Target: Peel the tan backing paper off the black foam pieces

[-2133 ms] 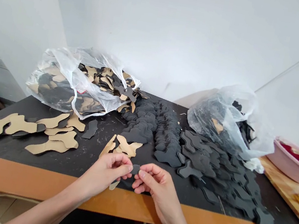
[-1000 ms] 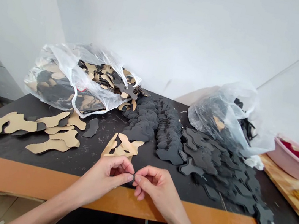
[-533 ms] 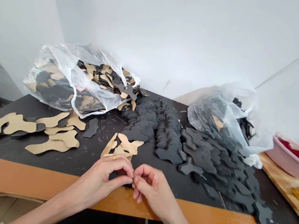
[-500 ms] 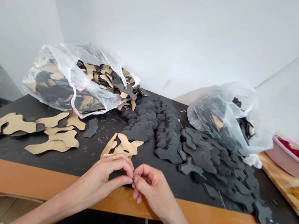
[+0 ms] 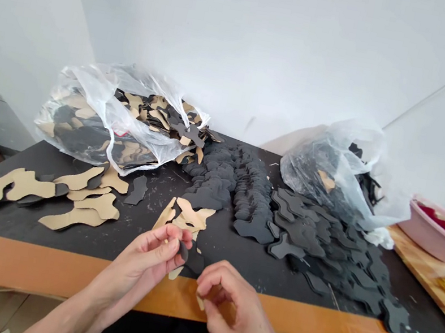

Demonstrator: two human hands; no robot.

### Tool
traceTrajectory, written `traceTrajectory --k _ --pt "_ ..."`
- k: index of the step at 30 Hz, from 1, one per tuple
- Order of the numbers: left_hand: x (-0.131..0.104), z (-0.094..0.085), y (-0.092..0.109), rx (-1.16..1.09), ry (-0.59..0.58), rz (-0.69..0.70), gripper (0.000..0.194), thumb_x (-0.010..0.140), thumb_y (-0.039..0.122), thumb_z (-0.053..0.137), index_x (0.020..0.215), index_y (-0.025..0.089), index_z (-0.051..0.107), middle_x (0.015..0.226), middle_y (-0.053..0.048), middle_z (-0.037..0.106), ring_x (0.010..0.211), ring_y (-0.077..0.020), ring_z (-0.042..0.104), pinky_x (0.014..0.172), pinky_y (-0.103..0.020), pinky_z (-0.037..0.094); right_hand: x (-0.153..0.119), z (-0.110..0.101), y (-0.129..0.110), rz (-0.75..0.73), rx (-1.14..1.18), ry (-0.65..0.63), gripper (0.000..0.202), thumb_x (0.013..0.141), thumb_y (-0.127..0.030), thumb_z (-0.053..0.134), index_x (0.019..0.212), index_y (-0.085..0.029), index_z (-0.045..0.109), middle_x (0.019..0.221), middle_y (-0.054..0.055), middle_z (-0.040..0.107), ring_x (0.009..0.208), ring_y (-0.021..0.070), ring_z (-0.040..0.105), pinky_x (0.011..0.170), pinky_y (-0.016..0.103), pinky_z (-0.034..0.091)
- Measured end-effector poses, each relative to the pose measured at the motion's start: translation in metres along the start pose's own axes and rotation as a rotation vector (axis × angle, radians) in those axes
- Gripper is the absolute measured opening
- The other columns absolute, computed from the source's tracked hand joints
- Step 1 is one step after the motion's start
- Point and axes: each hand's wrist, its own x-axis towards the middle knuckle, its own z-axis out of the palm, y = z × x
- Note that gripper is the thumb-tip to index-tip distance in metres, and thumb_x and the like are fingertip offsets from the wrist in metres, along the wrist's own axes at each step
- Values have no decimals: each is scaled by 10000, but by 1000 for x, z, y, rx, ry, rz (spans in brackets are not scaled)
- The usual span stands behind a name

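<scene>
My left hand [image 5: 158,253] pinches a dark grey cut-out piece [image 5: 194,259] between thumb and fingers, above the front of the table. A bit of tan sheet shows just under that piece. Lower and to the right, my right hand [image 5: 230,305] is closed on a small tan scrap [image 5: 199,302] at its fingertips. Crumpled tan backing pieces [image 5: 192,214] lie on the table just beyond my left hand. Farther back stand two overlapping rows of dark grey pieces [image 5: 252,226]. Pieces with tan faces [image 5: 76,216] are spread to the left.
A clear plastic bag [image 5: 87,79] of tan and dark pieces lies at back left; another plastic bag [image 5: 305,158] sits at back right. Loose dark pieces [image 5: 301,232] cover the table's right side. Orange-brown tape [image 5: 36,268] lines the front edge. A pink basin [image 5: 443,234] stands far right.
My hands, together at the fingertips before, are now apart. The right has moved right and down with a tan scrap; a dark grey piece now shows in the left.
</scene>
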Motion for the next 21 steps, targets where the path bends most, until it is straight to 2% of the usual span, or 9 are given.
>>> traceTrajectory --k 3,6,8,10,12,16,19,21 --pt "0 0 -6 -104 -50 -41 90 841 247 777 854 204 698 1101 -27 624 995 -132 558 865 -231 481 6 3 -7 -88 28 161 185 867 -72 517 897 -238 592 903 14 633 785 145 603 705 258 501" --pt "-2 -3 -10 -171 -209 -19 124 826 255 793 800 210 681 1134 -25 624 1036 -145 565 889 -252 479 8 5 -12 -367 -58 309 234 852 -31 495 852 -239 602 883 38 651 799 179 615 709 310 514" --pt "-4 -5 -12 -196 -318 19 159 792 241 823 764 213 669 1129 -23 624 1046 -153 561 863 -251 475 4 5 -13 -553 -115 322 287 839 5 449 773 -237 587 792 47 646 781 206 609 710 359 520" --pt "-5 -7 -13 -193 -399 72 196 761 239 847 730 210 656 1104 -27 623 1029 -159 554 827 -249 466 -1 5 -14 -655 -90 316 314 851 8 405 716 -235 553 651 37 591 670 203 578 625 358 512" --pt "-6 -8 -14 -170 -452 123 231 751 273 854 708 203 638 1082 -34 619 1015 -168 542 808 -257 453 -6 7 -15 -662 -36 332 312 872 3 375 736 -231 530 599 23 549 569 177 540 524 311 469" --pt "-7 -9 -14 -15 -460 115 250 790 328 821 744 182 623 1090 -50 598 953 -159 535 814 -259 425 -13 20 -19 -511 -144 464 199 854 -48 492 920 -227 549 769 44 638 481 124 479 420 248 388" --pt "-11 -8 -14 161 -407 58 252 824 361 784 792 170 622 1108 -50 573 860 -126 520 775 -239 407 -15 32 -19 -465 -316 572 177 818 -132 636 953 -234 585 812 31 665 462 110 469 446 254 407" --pt "-15 -7 -16 239 -363 45 239 842 369 760 819 179 618 1123 -41 556 873 -127 515 757 -230 406 -16 38 -15 -476 -379 577 124 831 -129 640 889 -233 605 787 9 658 467 93 488 499 242 427"
